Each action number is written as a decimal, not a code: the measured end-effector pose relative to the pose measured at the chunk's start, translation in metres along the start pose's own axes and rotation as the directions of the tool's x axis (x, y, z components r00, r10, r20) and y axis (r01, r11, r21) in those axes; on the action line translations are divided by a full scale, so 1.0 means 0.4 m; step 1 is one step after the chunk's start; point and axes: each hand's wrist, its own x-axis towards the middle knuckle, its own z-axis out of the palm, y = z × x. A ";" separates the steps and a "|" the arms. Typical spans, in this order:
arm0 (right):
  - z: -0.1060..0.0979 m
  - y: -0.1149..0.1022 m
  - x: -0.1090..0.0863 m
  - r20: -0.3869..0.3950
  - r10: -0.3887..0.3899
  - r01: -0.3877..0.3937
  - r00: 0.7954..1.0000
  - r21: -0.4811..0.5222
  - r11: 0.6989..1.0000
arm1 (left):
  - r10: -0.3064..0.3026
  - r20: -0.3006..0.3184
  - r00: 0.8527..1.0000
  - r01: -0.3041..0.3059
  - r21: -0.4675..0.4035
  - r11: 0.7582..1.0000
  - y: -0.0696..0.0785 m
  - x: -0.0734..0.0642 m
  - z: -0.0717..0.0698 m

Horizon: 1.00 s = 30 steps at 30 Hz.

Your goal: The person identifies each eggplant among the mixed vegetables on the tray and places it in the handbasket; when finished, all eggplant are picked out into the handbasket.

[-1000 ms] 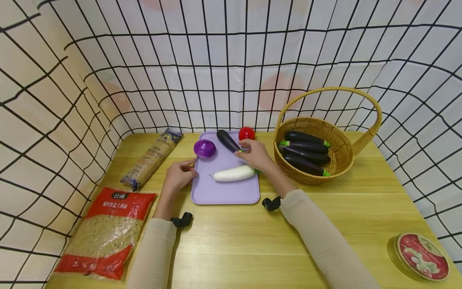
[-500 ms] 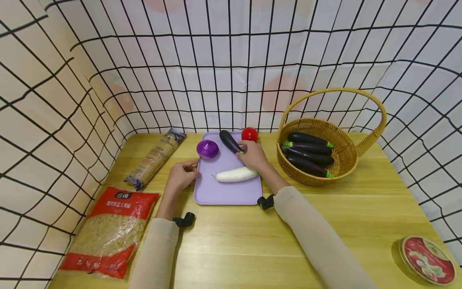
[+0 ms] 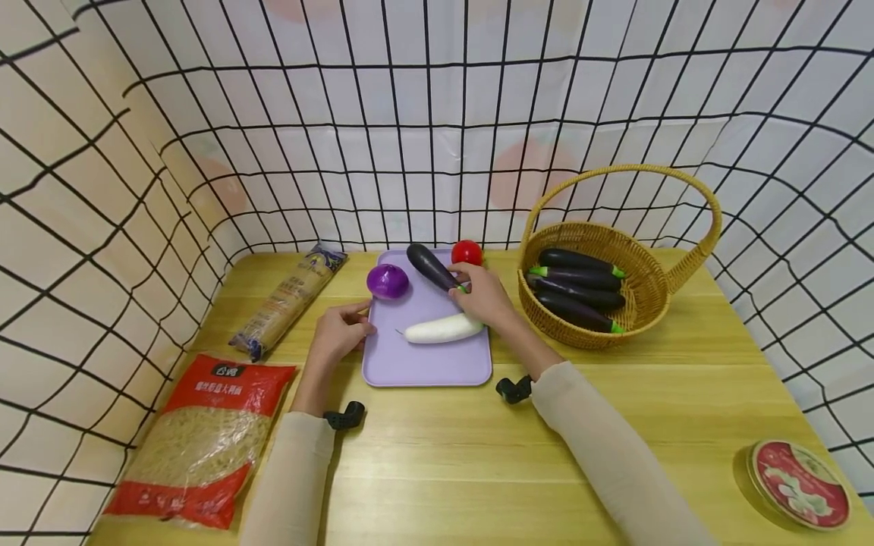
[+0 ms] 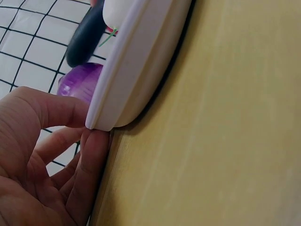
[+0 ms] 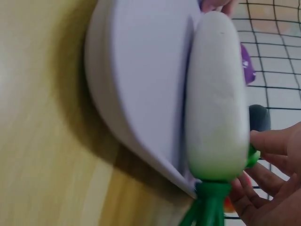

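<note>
My left hand point(image 3: 339, 332) grips the left rim of a lilac tray point(image 3: 423, 371). In the left wrist view the thumb presses the rim from above, with the other fingers under the edge. My right hand point(image 3: 481, 294) pinches a dark eggplant point(image 3: 430, 265) at its green stem end, over the tray's back part. A white radish point(image 3: 440, 329) lies across the tray in front of it; its green top point(image 5: 211, 202) shows in the right wrist view. A purple onion point(image 3: 388, 282) rests at the tray's left back, and a red tomato point(image 3: 467, 253) at the back right corner.
Right of the tray stands a wicker basket point(image 3: 645, 318) with a tall handle, holding several eggplants point(image 3: 576, 287). On the left lie a long noodle pack point(image 3: 290, 299) and a red pasta bag point(image 3: 205, 440). A round tin point(image 3: 800, 485) sits at the front right.
The right hand's fingers have shifted slightly on the eggplant's stem end, and the eggplant's angle has changed a little. The left hand has stayed on the tray rim.
</note>
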 end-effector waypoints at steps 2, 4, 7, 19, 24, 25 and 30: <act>-0.013 -0.006 -0.013 0.005 -0.015 0.015 1.000 -0.007 1.000 | -0.006 0.003 1.000 0.006 0.003 1.000 0.001 -0.002 -0.001; -0.028 -0.010 -0.025 0.013 -0.022 0.022 1.000 -0.008 1.000 | -0.019 0.005 1.000 0.019 0.007 1.000 0.004 -0.004 -0.002; -0.052 -0.010 -0.045 0.028 -0.024 0.024 0.999 -0.009 1.000 | -0.035 0.011 0.999 0.035 0.013 0.999 0.008 -0.007 -0.002; -0.181 0.013 -0.149 0.010 -0.067 0.068 0.998 -0.047 0.997 | -0.064 0.014 0.998 0.064 -0.016 0.998 0.015 -0.007 -0.002; -0.236 0.044 -0.195 -0.012 -0.099 0.098 0.995 -0.072 0.993 | -0.072 0.019 0.997 0.072 -0.032 0.997 0.016 -0.007 -0.001; -0.246 0.052 -0.203 -0.014 -0.098 0.097 0.995 -0.077 0.992 | -0.074 0.021 0.997 0.075 -0.031 0.997 0.016 -0.007 -0.001; -0.287 0.096 -0.237 -0.040 -0.094 0.090 0.995 -0.100 0.991 | -0.080 0.028 0.996 0.080 -0.025 0.996 0.014 -0.006 -0.004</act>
